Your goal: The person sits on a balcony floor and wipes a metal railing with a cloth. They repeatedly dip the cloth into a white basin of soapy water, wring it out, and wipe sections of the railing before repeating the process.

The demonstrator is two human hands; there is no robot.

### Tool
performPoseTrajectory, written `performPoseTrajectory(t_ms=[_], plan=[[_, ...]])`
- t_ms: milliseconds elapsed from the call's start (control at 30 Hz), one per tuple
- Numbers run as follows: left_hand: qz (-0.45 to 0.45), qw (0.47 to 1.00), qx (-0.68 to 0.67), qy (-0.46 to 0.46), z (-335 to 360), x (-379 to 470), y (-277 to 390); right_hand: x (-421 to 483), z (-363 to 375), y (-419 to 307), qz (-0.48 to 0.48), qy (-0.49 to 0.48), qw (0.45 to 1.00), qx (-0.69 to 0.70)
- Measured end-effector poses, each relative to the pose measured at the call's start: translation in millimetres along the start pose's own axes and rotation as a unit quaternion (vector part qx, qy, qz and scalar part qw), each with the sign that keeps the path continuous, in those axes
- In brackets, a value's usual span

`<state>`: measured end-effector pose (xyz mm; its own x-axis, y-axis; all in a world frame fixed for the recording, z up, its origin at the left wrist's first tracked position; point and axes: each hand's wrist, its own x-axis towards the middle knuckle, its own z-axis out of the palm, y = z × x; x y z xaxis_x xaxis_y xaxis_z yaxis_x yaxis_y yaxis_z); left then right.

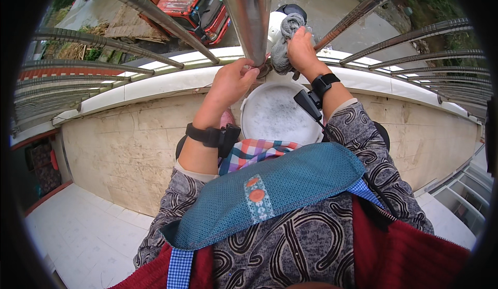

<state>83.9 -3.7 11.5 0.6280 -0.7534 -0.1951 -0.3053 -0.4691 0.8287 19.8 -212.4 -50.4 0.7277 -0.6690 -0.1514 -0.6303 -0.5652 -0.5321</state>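
A wet grey cloth [281, 57] is bunched in my right hand [303, 49], just right of a thick steel post [251, 20] in the railing. My left hand [235, 79] is at the foot of that post, thumb and forefinger close together. Whether they pinch something there is hidden. A thin reddish strand [267, 58] shows beside the post's base. Below and between my hands stands a white plastic bucket [243, 112] with cloudy, sudsy contents. Behind the cloth, a white rounded fixture [274, 26] with a dark part is partly covered.
Ribbed metal bars [350, 14] fan out on both sides above a white ledge [186, 77]. Beneath it runs a stained tiled wall [116, 145]. Outside, a red truck [190, 9] is parked on wet concrete. Black straps with devices [210, 135] circle both my wrists.
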Motion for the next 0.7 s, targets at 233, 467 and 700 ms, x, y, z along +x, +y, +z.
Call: performPoseTrajectory(t_ms=[233, 467, 700], plan=[[0.012, 1.000, 0.018, -0.011, 1.8, 0.9, 1.1, -34.6, 26.8, 33.7, -0.046, -0.063, 0.997, 0.006], [-0.023, 0.999, -0.011, -0.022, -2.1, -2.1, 6.4, -80.0, -11.0, 39.2, -0.110, -0.126, 0.986, 0.023], [-0.077, 0.976, -0.154, -0.134, 17.7, -4.9, 5.5, -117.4, -46.2, 17.3, -0.181, -0.043, 0.965, 0.187]])
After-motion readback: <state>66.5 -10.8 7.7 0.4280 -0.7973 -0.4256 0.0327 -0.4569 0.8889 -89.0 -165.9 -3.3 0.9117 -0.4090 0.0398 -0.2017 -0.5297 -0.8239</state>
